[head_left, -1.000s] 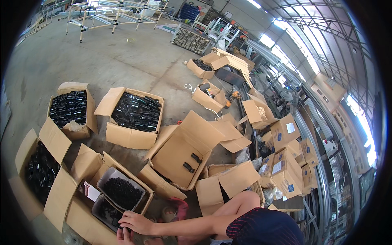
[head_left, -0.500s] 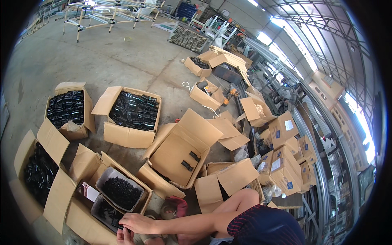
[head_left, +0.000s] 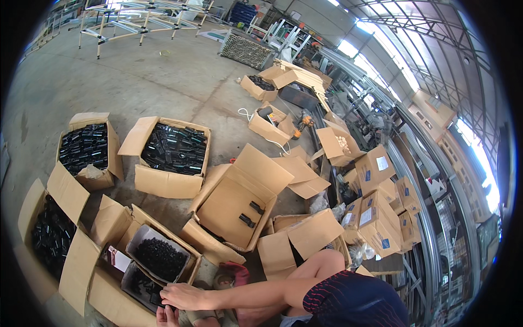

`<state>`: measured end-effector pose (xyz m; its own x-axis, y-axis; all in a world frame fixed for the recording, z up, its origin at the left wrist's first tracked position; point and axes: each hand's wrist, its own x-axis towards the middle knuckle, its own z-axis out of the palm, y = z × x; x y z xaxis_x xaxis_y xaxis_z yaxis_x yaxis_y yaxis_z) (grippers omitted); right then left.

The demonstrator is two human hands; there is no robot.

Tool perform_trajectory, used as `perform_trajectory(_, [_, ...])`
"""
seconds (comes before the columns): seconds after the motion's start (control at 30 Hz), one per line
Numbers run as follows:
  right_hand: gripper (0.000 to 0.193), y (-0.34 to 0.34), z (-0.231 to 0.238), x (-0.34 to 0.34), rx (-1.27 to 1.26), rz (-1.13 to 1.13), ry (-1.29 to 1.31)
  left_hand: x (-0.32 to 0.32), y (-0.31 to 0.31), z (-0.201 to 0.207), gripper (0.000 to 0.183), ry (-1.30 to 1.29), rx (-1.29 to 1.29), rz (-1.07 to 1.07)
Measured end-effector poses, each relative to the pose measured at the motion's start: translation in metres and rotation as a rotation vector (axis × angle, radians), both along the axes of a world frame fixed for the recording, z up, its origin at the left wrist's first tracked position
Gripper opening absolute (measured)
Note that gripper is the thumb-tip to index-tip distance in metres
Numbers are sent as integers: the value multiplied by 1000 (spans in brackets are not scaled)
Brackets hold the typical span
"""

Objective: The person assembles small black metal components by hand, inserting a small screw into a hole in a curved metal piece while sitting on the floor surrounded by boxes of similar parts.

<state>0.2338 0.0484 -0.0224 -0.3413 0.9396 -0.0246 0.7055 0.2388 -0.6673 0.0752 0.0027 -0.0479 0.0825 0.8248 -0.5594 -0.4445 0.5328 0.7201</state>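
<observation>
My right hand (head_left: 184,297) reaches in from the right, fingers bent and closed over a small black part at the near tray's edge. Just below it is my left hand (head_left: 166,317), cut off by the lower edge, its fingertips pinched together against the same dark part. The part's shape is mostly hidden by the fingers. Beneath the hands, a grey tray (head_left: 126,279) holds loose black plastic pieces (head_left: 143,286). Beside it, a second grey tray (head_left: 136,233) is heaped with small black pieces (head_left: 159,258). Both trays rest in an open cardboard box (head_left: 117,298).
Open cartons of black plastic parts stand at the left (head_left: 53,234) and farther back (head_left: 174,148). A larger carton (head_left: 229,212) ahead holds a few black parts. Closed boxes (head_left: 381,223) are stacked at right, near a cordless drill (head_left: 303,123) and metal profiles (head_left: 430,218).
The whole view has shifted slightly as the head moved. Both hands stay together over the near tray, with only slight finger movement.
</observation>
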Motion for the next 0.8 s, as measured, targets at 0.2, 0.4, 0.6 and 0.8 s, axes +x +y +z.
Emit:
perform_trajectory(0.2, [24, 1, -9, -1, 68, -3, -57, 3, 0, 2, 40, 45, -16, 17])
perform_trajectory(0.4, [28, 0, -19, -2, 42, 43, -94, 5, 0, 6, 38, 86, -1, -3])
perform_trajectory(0.6, [31, -11, -4, 2, 91, 21, -125, 4, -5, -4, 35, 84, -8, 8])
perform_trajectory(0.8, [43, 13, 13, -9, -195, 145, -276, 3, 6, 5, 9, 175, 7, 98])
